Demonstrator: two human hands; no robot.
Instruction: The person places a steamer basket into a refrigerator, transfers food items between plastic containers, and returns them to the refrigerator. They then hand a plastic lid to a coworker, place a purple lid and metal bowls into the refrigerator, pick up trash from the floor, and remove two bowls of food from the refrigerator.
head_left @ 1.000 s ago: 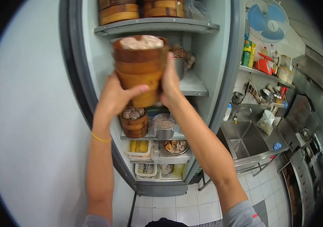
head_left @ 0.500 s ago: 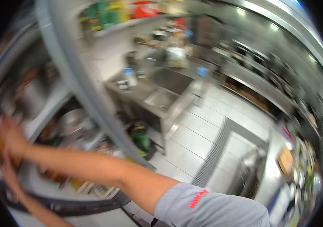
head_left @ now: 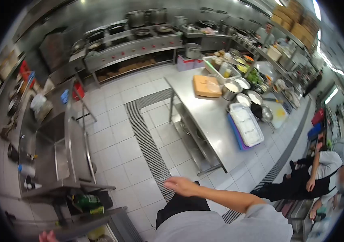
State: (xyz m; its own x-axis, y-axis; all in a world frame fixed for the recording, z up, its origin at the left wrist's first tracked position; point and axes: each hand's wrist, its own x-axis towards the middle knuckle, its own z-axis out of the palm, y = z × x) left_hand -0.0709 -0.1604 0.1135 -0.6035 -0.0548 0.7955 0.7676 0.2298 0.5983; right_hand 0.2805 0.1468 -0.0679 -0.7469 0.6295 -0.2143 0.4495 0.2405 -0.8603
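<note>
My right hand (head_left: 182, 186) is in front of my body at the bottom middle, above the floor drain and my dark trousers. Its fingers stretch to the left and nothing is in them. Only the fingertips of my left hand (head_left: 48, 236) show at the lower left edge, pointing up with small gaps; the palm is out of frame. They are close to a dark grey edge (head_left: 51, 226). Beside that stands an open-topped shelf or cabinet part (head_left: 107, 234) with pale and yellow items, partly cut off.
A steel worktable (head_left: 204, 121) carries an orange box (head_left: 207, 86), metal bowls and a white-lidded tub (head_left: 246, 123). A steel sink (head_left: 61, 161) is left, with a green bottle (head_left: 86, 201) below. Stoves (head_left: 129, 52) line the back. Co-workers (head_left: 325, 165) stand right.
My view has swung right from the shelves. My right hand has left the brownish thing it touched there and come back before my body. My left hand is now mostly out of frame.
</note>
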